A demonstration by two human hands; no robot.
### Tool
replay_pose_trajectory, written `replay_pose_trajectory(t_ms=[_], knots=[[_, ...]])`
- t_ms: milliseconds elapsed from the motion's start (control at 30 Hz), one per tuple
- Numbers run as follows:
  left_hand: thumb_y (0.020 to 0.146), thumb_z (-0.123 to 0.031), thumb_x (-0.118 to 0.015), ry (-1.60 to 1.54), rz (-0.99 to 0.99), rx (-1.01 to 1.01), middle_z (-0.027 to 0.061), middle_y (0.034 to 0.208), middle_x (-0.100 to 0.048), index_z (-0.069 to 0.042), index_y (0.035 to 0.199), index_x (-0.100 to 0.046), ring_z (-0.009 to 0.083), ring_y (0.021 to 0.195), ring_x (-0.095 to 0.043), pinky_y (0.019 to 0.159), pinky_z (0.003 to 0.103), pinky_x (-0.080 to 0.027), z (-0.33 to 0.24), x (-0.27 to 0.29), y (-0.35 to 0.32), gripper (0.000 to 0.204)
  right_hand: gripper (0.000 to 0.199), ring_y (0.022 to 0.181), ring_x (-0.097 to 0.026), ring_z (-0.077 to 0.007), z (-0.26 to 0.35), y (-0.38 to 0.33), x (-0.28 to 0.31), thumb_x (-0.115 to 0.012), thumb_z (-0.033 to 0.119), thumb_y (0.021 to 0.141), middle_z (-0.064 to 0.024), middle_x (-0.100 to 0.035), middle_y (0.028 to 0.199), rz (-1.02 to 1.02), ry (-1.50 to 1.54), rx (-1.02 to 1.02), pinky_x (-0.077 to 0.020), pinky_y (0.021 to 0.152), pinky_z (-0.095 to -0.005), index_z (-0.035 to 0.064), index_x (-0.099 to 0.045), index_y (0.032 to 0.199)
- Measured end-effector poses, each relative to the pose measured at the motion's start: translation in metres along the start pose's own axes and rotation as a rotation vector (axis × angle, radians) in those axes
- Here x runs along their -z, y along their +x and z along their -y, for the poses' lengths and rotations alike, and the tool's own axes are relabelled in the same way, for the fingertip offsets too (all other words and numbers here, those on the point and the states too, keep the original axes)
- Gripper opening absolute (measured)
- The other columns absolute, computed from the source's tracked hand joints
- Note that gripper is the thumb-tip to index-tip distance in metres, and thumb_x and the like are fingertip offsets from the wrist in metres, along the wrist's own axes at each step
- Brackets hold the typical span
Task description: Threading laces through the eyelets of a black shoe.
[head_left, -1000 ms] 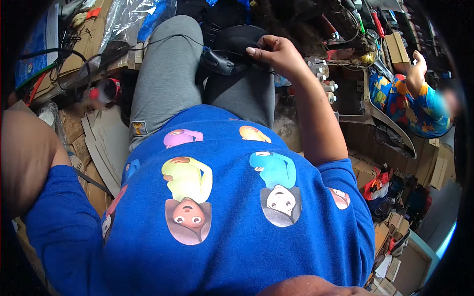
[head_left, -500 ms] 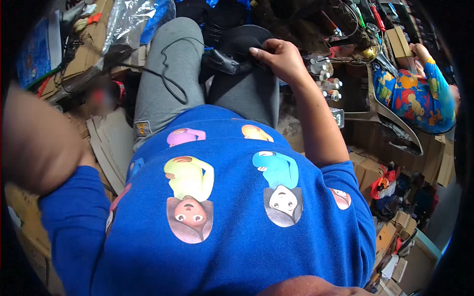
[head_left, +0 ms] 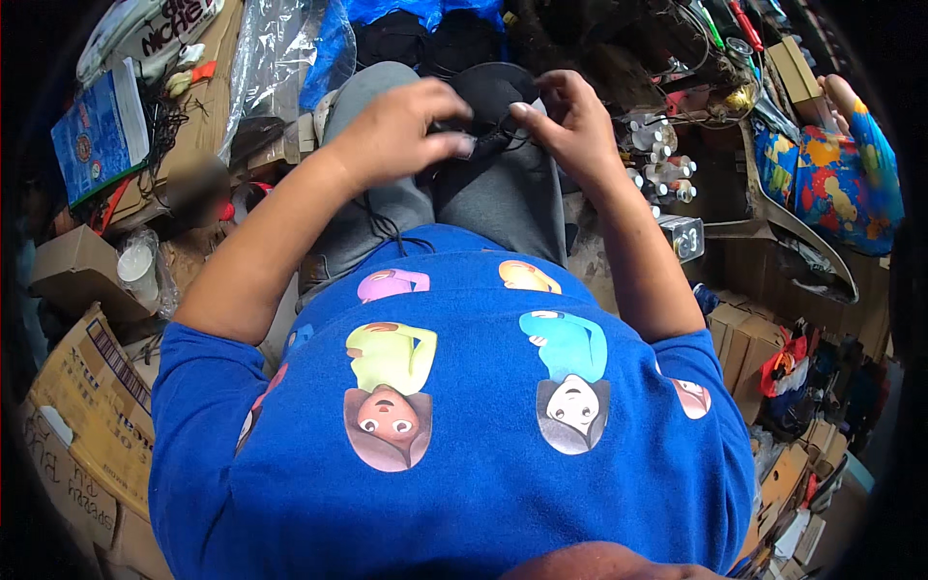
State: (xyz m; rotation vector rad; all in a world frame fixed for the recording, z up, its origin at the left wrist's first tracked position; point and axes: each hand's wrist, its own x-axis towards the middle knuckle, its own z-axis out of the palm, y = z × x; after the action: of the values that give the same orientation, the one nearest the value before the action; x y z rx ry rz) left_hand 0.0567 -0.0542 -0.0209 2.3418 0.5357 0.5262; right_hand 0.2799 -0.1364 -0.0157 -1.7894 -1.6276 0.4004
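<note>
A black shoe (head_left: pixel 491 95) with a dark sole lies across my grey-trousered lap, partly hidden by my hands. My right hand (head_left: pixel 578 126) is closed at its right edge, thumb and forefinger pinching there. On the other side, my left hand (head_left: pixel 411 126) hovers close by, its curled fingers and thumb apart; I see nothing held between them. A thin black cord (head_left: pixel 382 224) trails over my left thigh and runs up under the left hand. Short strands of it show at the shoe between both hands.
Small clear bottles (head_left: pixel 667 169) crowd the right, near a curved metal piece (head_left: pixel 802 251). A co-worker's colourful sleeve (head_left: pixel 841 184) is beyond. At left are a blue book (head_left: pixel 101 130), an opened carton (head_left: pixel 82 271) and flattened cardboard (head_left: pixel 97 387). Plastic sheeting (head_left: pixel 275 68) lies ahead.
My left hand has swung in from the far left to the shoe. My right hand stays at the shoe's edge. The cord loop on the left thigh has shifted and bunched nearer my waist.
</note>
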Motion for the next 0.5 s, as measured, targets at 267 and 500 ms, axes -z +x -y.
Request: replay_pose_trajectory(t_ms=[267, 500], knots=[[0.083, -0.022, -0.063, -0.105, 0.006, 0.072, 0.0133, 0.117, -0.051, -0.009, 0.113, -0.059, 0.0298, 0.112, -0.051, 0.097, 0.036, -0.041, 0.015, -0.045, 0.051, 0.033, 0.023, 0.064, -0.046, -0.0090, 0.002, -0.004, 0.006, -0.065, 0.019, 0.085, -0.0034, -0.052, 0.069, 0.500, 0.123, -0.105, -0.0394, 0.055, -0.0287, -0.0037, -0.059, 0.084], [0.083, -0.023, -0.064, -0.125, 0.037, 0.099, 0.0130, 0.116, -0.051, -0.009, 0.112, -0.060, 0.0271, 0.113, -0.050, 0.099, 0.035, -0.039, 0.021, -0.043, 0.059, 0.032, 0.024, 0.061, -0.044, -0.0093, 0.013, -0.025, 0.054, -0.064, 0.017, 0.083, -0.0031, -0.047, 0.063, 0.383, 0.390, -0.171, -0.0380, 0.055, -0.0276, -0.0023, -0.055, 0.071]])
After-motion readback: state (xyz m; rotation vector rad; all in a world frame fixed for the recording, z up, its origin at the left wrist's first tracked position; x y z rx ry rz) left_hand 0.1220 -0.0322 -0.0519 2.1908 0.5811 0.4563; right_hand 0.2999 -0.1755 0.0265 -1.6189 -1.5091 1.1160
